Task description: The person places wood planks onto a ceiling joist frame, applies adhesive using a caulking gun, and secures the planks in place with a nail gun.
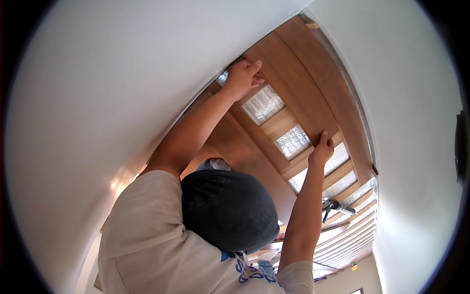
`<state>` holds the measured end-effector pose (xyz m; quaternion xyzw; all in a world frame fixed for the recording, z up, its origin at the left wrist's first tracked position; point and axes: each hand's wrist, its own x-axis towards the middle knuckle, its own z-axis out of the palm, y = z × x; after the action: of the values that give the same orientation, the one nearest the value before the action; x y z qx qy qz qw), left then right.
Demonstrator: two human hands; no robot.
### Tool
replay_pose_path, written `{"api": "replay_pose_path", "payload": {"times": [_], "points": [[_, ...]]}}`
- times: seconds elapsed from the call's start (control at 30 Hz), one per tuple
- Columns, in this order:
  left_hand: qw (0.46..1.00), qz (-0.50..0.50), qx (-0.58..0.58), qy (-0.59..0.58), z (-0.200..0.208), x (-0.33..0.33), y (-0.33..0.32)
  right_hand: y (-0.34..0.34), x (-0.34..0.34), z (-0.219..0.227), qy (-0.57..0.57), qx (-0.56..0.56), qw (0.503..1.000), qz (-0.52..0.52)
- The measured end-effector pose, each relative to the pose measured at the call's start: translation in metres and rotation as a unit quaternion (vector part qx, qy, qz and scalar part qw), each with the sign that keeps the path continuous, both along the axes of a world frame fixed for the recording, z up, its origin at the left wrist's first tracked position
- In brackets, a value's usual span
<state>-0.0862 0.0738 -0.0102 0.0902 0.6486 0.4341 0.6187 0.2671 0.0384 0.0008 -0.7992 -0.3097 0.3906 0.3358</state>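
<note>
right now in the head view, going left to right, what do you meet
white wall → raised hand on the left of the picture, on the top edge of the wooden door → frosted glass pane → other raised hand, on the door's upright board → wooden door frame → white wall on the right

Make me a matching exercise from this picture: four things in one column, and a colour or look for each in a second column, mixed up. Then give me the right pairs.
Things:
1. the other person's cap
2. the other person's T-shirt
3. glass pane
4. wooden door

Colour or look:
A. brown, with grain
B. dark grey
C. frosted and silvery
D. off-white

Pairs: 1-B, 2-D, 3-C, 4-A.
</note>
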Motion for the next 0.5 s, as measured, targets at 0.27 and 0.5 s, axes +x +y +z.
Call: {"api": "replay_pose_path", "payload": {"times": [0.27,0.5], "points": [[1.0,0.015,0.012,-0.009,0.002,0.001,0.001,0.005,0.01,-0.014,-0.028,-0.037,0.998,-0.032],[0.998,-0.055,0.005,0.011,-0.006,-0.007,0.007,0.01,0.013,-0.008,-0.061,-0.049,0.997,-0.002]]}}
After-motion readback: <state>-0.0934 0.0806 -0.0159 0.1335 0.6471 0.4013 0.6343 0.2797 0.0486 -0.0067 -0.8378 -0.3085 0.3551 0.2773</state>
